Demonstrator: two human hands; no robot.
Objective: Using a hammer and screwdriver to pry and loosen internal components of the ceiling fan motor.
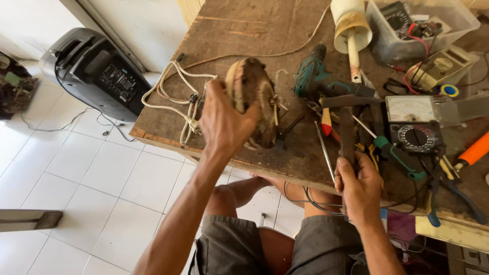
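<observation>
White floor tiles, worn wooden workbench (239, 35); head view only.

Item: motor core (253, 99), round, grimy, metal with windings. It stands on edge near the bench's front left corner. Your left hand (223, 119) wraps its rim, fingers curled tight. Judged heavy, stiff, dusty; its thin wires look fragile, so grip the rim, not the leads.

Item: hammer (347, 119), head just right of the core. Your right hand (359, 186) is closed around its handle at the bench's front edge.

Item: multimeter (415, 127), further right.
</observation>
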